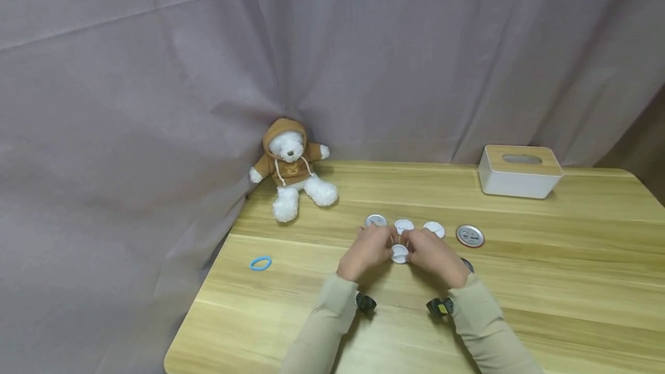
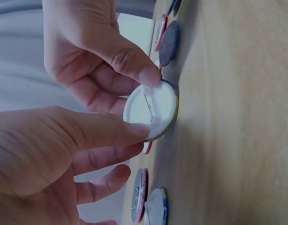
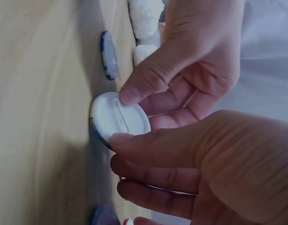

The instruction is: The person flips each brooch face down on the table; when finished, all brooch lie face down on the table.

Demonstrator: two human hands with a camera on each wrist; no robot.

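Observation:
A round white-backed pin badge (image 1: 399,254) (image 2: 151,110) (image 3: 119,118) is pinched between both hands, its pin side facing the wrist cameras. The left hand (image 1: 369,249) (image 2: 64,154) (image 3: 195,61) grips one side with thumb and fingers. On the opposite side, the right hand (image 1: 433,254) (image 2: 94,51) (image 3: 218,164) holds the rim the same way, thumb on the white back. Just beyond the hands in the head view lie a silver-backed badge (image 1: 376,220), a white badge (image 1: 404,225) and another white badge (image 1: 433,229); the hands partly cover some of them.
Right of the row lies a red-rimmed badge (image 1: 470,236), with a dark badge (image 1: 468,264) partly behind the right wrist. A blue band (image 1: 260,263) lies at the left on the wooden table (image 1: 571,258). A plush bear (image 1: 291,160) and a tissue box (image 1: 519,172) stand farther back.

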